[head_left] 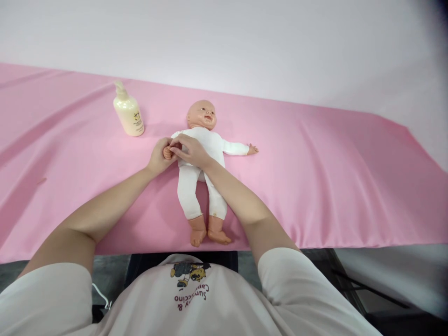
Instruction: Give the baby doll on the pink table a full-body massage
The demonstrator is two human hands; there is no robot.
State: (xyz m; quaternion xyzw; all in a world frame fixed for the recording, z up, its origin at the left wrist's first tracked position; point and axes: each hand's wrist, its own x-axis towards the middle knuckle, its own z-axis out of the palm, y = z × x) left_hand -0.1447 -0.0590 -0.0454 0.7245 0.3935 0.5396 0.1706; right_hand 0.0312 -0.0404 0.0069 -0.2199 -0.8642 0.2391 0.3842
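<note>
Pink sheet point(315, 186) | left hand point(159, 158) cupping baby doll point(203, 158) hand, right hand point(191, 150) fingers pinching beside it | massaging step | next: gentle strokes; lotion bottle point(128, 112) beyond the fingers

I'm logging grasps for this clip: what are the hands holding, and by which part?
Both hands hold the baby doll by one arm: left hand around its small hand, right hand on the sleeve.

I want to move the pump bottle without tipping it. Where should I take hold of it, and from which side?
Grip the pump bottle around its wide lower body, probably from its right, doll-facing side. It stands upright on the pink cloth, and its narrow pump head offers little hold. The left hand, now at the doll, is nearest.
</note>
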